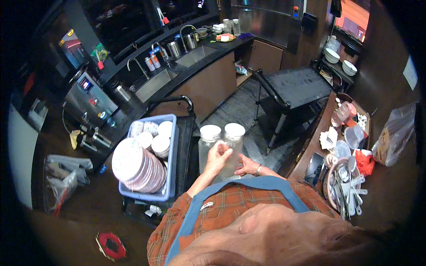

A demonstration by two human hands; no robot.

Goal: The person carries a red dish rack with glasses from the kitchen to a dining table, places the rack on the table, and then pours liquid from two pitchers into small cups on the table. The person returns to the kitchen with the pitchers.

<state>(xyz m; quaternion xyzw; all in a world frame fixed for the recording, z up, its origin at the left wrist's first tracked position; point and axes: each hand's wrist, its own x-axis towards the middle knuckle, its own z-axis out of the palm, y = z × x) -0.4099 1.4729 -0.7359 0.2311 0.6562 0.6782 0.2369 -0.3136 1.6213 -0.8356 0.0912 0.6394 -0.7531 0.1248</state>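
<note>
Two tall clear jars stand side by side in front of my chest, a left jar (204, 149) and a right jar (234, 146), both with white lids. Over the gap between them is my left hand (218, 154), its fingers bent and its thumb against the right jar. Whether those fingers grip a jar is not clear. My right hand (248, 165), with a band at the wrist, holds the lower right side of the right jar. My forearm and blue apron hide the jars' bottoms.
At left, a blue plastic tub (175, 139) of stacked plates and bowls sits on a black cart (186, 146). A second black cart (296, 86) stands ahead. Sinks (196, 56) line the far counter. A utensil basket (327, 189) is at right. One cabinet door (266, 56) hangs open.
</note>
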